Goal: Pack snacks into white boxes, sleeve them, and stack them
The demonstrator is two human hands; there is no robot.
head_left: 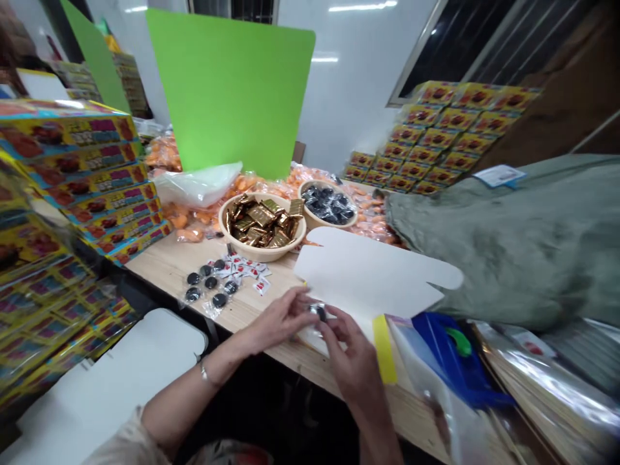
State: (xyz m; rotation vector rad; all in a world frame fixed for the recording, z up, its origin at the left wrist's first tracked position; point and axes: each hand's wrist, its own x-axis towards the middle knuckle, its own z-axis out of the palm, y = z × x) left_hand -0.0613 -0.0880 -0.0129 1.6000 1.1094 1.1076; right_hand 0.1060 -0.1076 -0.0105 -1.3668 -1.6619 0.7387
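My left hand (278, 318) and my right hand (349, 352) meet at the front edge of a wooden table (167, 265). Together they pinch a small dark wrapped piece (320, 312) over the near end of a flat white cardboard cutout (368, 271). A yellow strip (383, 349) of that cutout lies by my right hand. Several dark round wrapped pieces (209, 285) and small red-and-white sachets (247, 268) lie to the left of my left hand.
A beige bowl of gold-wrapped pieces (261, 223) and a bowl of dark wrapped pieces (328, 203) stand behind. Orange packets (368, 213), a green board (230, 90), stacks of printed boxes (97, 174), a grey-green sack (523, 239) and a blue object in clear plastic (455, 365) surround them.
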